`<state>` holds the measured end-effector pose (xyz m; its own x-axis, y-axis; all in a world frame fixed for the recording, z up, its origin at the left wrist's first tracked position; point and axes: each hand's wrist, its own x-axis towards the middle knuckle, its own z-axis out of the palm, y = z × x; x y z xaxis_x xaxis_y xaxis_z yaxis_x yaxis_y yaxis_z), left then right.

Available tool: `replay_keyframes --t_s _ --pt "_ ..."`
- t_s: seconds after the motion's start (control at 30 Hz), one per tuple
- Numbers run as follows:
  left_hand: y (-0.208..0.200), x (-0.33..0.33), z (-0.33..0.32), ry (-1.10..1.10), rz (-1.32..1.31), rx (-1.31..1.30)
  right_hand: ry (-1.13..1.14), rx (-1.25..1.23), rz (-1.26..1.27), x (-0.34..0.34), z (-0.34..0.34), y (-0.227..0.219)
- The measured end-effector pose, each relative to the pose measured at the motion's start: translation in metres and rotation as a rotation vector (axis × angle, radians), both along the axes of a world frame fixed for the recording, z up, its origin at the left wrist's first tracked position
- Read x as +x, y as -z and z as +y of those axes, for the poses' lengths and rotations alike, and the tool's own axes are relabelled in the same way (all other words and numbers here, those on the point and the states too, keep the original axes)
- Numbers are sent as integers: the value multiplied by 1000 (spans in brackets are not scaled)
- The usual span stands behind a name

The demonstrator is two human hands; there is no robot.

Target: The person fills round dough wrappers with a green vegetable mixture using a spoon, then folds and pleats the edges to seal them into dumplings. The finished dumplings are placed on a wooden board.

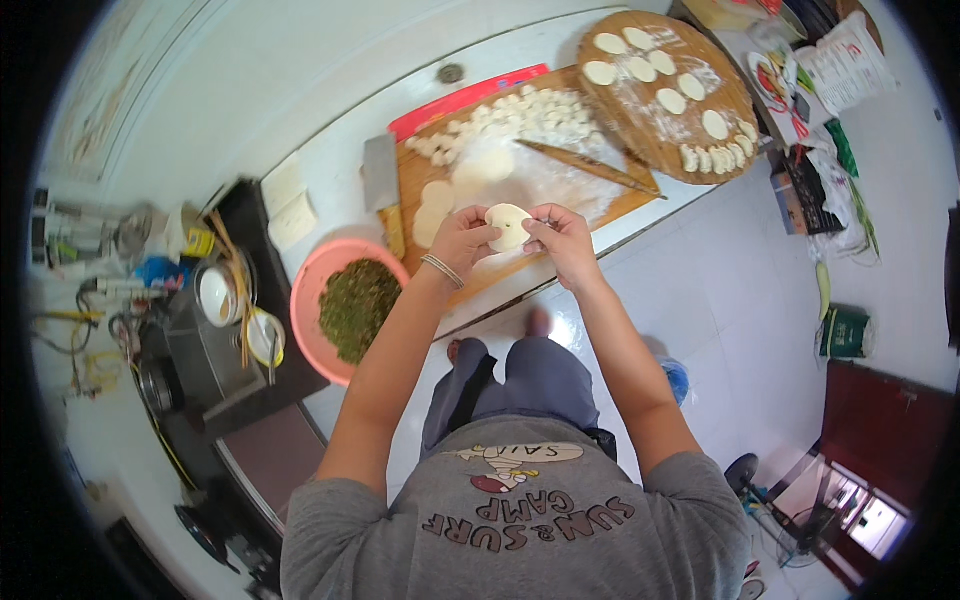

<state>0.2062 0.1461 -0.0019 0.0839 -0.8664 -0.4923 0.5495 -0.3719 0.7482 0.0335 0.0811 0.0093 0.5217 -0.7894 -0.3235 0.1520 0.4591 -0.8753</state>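
Observation:
Between my two hands, over the near edge of the cutting board (pixel 478 287), I hold a round dough wrapper (pixel 510 230) up. My left hand (pixel 466 241) pinches its left edge, and my right hand (pixel 562 243) has its right edge between thumb and fingers. A small dark speck shows at the wrapper's middle. Flour, many small dough pieces (pixel 530 112) and several flat wrappers (pixel 434 208) lie on the board. A tapered wooden rolling pin (pixel 590 168) rests across its right half. To the left stands a pink bowl (pixel 306 300) of chopped green filling (pixel 358 312).
A cleaver (pixel 381 175) lies along the board's left edge. Back right, a round wooden board (pixel 640 115) bears several wrappers and a row of folded dumplings (pixel 715 158). On the far left are a dark sink (pixel 195 350), a white bowl (pixel 216 294) and chopsticks (pixel 230 250).

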Motion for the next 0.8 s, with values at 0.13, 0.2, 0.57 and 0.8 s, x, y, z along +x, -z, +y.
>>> replay_keyframes --t_s 0.13,0.2,0.57,0.8 --pt "-6 39 83 -82 169 42 -134 37 30 42 58 1" --pt "-14 59 118 -35 227 0 -229 38 63 62 83 -2" --pt "-1 141 281 -136 203 -92 -132 -1178 686 120 162 60" --pt "6 154 343 -190 241 -153 104 43 397 82 160 102"
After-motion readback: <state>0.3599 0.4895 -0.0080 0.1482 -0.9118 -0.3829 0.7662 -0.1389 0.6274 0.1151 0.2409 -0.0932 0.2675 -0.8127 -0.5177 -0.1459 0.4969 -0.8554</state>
